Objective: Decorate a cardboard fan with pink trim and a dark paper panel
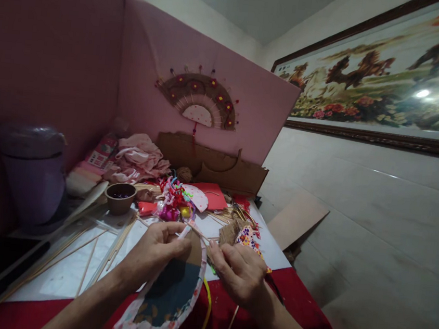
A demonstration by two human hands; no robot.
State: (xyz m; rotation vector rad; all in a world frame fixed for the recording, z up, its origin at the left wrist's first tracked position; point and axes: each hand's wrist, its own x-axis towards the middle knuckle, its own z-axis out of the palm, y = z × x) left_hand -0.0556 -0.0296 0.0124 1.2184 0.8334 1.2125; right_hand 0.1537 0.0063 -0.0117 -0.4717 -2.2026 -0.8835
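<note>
A rounded cardboard piece point(169, 290) hangs tilted over the table's front edge, its back dark blue-green and brown. Pale floral cloth is folded over its rim. My left hand point(164, 245) is closed on the upper end of this piece, thumb on top, near a small white strip. In my right hand point(237, 271), the fingers are closed round a thin pale stick point(200, 233); its tip reaches the cloth rim beside my left fingers. What the tip does there is too small to tell. A yellow strip point(205, 309) hangs just right of the cardboard.
A brown bowl point(120, 198) of dark liquid stands back left, near a lilac bin point(33, 181). Colourful pipe cleaners point(175, 191), red paper point(210, 196) and scissors point(243, 214) crowd the middle. Thin sticks point(87, 266) lie left. A decorated fan point(199, 97) hangs behind.
</note>
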